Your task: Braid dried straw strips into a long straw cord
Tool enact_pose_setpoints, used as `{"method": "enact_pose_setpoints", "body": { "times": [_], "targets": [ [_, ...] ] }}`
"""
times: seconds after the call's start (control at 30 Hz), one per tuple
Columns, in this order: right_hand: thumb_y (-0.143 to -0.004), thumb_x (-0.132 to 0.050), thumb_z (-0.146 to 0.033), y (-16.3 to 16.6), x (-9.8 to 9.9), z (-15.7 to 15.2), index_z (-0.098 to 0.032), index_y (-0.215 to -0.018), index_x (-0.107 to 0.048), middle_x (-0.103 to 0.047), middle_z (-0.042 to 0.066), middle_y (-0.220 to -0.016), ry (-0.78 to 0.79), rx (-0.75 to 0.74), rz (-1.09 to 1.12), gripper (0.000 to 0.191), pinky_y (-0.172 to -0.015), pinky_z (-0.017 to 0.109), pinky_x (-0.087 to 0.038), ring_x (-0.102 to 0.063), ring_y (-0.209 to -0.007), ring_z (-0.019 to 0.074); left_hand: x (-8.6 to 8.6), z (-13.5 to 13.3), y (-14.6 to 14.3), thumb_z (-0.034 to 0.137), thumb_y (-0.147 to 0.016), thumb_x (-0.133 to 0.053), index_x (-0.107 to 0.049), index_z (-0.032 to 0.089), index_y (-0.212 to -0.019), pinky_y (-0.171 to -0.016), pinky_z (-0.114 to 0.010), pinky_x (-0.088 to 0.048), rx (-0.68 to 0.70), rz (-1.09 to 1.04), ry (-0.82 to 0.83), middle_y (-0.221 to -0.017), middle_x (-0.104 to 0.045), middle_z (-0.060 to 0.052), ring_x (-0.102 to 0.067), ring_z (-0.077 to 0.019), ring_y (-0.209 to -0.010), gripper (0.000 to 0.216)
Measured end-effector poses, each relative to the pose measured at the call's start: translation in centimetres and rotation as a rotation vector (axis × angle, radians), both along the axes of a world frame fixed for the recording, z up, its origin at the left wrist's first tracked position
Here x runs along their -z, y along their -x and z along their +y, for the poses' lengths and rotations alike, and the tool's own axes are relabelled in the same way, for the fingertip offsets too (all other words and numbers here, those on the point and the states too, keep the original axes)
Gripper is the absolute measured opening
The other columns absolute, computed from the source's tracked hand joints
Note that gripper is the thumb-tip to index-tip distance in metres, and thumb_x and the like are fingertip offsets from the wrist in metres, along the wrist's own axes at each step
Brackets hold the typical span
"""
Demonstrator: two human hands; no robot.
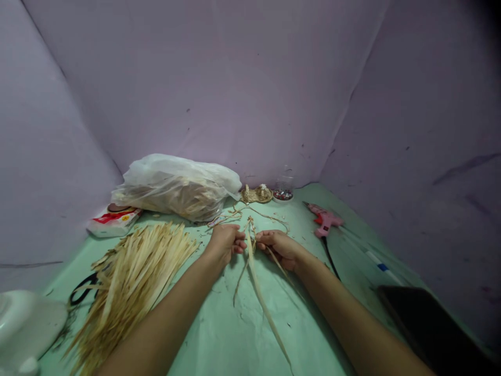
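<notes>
At the middle of the table, a small bundle of dried fibre strips comes together between my two hands. One long pale strip runs from it toward me, with thinner ends hanging at either side. My left hand is on the left of the bundle, fingers curled and thumb close to the forefinger; what it pinches is too small to tell. My right hand pinches the strips from the right, and a strip trails below its fingers. A thin twisted cord loops on the table just beyond.
Left lies a large pile of dried strips, with black scissor-like handles beside it. Behind are a plastic bag, a woven piece and a bead jar. A pink glue gun and dark flat object lie right.
</notes>
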State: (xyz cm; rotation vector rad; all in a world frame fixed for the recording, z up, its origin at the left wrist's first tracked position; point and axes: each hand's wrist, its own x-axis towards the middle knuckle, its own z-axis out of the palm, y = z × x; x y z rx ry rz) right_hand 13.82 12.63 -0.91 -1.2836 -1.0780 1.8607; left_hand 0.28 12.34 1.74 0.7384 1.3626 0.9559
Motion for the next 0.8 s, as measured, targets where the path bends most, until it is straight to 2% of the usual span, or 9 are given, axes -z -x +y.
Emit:
{"method": "enact_pose_setpoints", "body": {
  "times": [0.13,0.23,0.3,0.33,0.43,0.5,0.6,0.7,0.8],
  "targets": [
    [-0.07,-0.051,-0.019,0.0,0.1,0.1,-0.015,-0.057,-0.046,-0.039,-0.006,-0.039,-0.012,-0.01,0.024,0.015,-0.032,0.019,-0.011,-0.023,-0.031,0.0031,0.6,0.5,0.7,0.007,-0.071,-0.046,-0.057,0.003,-0.081,-0.029,-0.013,-0.025,0.282,-0.078,0.1,-0.057,-0.058,-0.004,-0.038,-0.0017,-0.031,0.016],
    [-0.07,-0.051,-0.02,0.1,0.0,0.1,-0.015,-0.055,-0.045,-0.04,-0.005,-0.039,-0.013,-0.007,0.018,0.017,-0.032,0.019,-0.012,-0.023,-0.031,0.003,0.5,0.4,0.9,0.033,-0.074,-0.051,-0.059,0.007,-0.077,-0.028,-0.014,-0.025,0.374,-0.12,0.144,-0.061,-0.061,-0.005,-0.04,-0.003,-0.032,0.027],
    [-0.07,-0.052,-0.02,0.1,0.0,0.0,-0.016,-0.053,-0.045,-0.037,-0.006,-0.037,-0.019,-0.007,-0.004,0.018,-0.032,0.02,-0.01,-0.02,-0.03,0.003,0.3,0.1,0.8,0.045,-0.069,-0.055,-0.059,0.01,-0.079,-0.028,-0.016,-0.024,0.38,-0.059,0.074,-0.061,-0.061,-0.004,-0.041,-0.0043,-0.032,0.036],
    [-0.069,-0.052,-0.019,0.2,0.0,0.0,-0.015,-0.053,-0.045,-0.036,-0.006,-0.037,-0.018,-0.01,-0.008,0.018,-0.032,0.02,-0.01,-0.02,-0.03,0.0029,0.3,-0.1,0.7,0.045,-0.066,-0.058,-0.06,0.011,-0.078,-0.027,-0.016,-0.022,0.37,0.001,0.025,-0.058,-0.06,-0.003,-0.04,-0.0046,-0.031,0.036],
    [-0.068,-0.052,-0.017,0.2,-0.2,-0.1,-0.015,-0.052,-0.044,-0.037,-0.006,-0.036,0.001,-0.013,0.015,0.018,-0.032,0.02,-0.012,-0.021,-0.03,0.0027,0.3,-0.5,0.1,0.028,-0.065,-0.06,-0.06,0.009,-0.068,-0.028,-0.017,-0.018,0.318,0.149,-0.034,-0.044,-0.05,0.001,-0.035,-0.004,-0.029,0.02],
    [-0.069,-0.05,-0.017,0.2,-0.3,-0.2,-0.015,-0.052,-0.044,-0.038,-0.006,-0.037,0.016,0.004,0.024,0.018,-0.032,0.019,-0.014,-0.022,-0.03,0.0027,0.4,-0.5,-0.2,0.017,-0.065,-0.055,-0.056,0.009,-0.061,-0.03,-0.016,-0.017,0.232,0.149,-0.01,-0.04,-0.045,0.003,-0.033,-0.003,-0.029,0.009],
    [-0.07,-0.049,-0.017,0.2,-0.3,-0.1,-0.015,-0.056,-0.047,-0.04,-0.006,-0.039,0.0,0.032,0.006,0.014,-0.032,0.019,-0.012,-0.021,-0.03,0.0027,0.5,-0.4,-0.4,0.016,-0.065,-0.052,-0.053,0.01,-0.061,-0.032,-0.016,-0.012,0.16,0.094,0.052,-0.046,-0.048,0.002,-0.031,-0.0015,-0.031,0.008],
    [-0.07,-0.051,-0.018,0.1,-0.1,0.0,-0.015,-0.056,-0.047,-0.039,-0.006,-0.039,-0.015,0.017,0.007,0.015,-0.032,0.02,-0.011,-0.021,-0.03,0.003,0.7,-0.1,-0.4,0.023,-0.065,-0.055,-0.054,0.01,-0.061,-0.033,-0.017,-0.01,0.191,0.15,0.057,-0.043,-0.044,0.003,-0.026,-0.0017,-0.031,0.013],
    [-0.07,-0.052,-0.02,0.0,0.2,0.1,-0.016,-0.053,-0.045,-0.036,-0.006,-0.038,-0.023,-0.005,-0.014,0.019,-0.032,0.02,-0.01,-0.019,-0.03,0.003,0.8,0.7,0.7,0.021,-0.065,-0.053,-0.053,0.012,-0.054,-0.035,-0.019,-0.013,0.255,0.316,-0.004,-0.037,-0.036,0.005,-0.025,-0.0035,-0.031,0.014]
  ]
}}
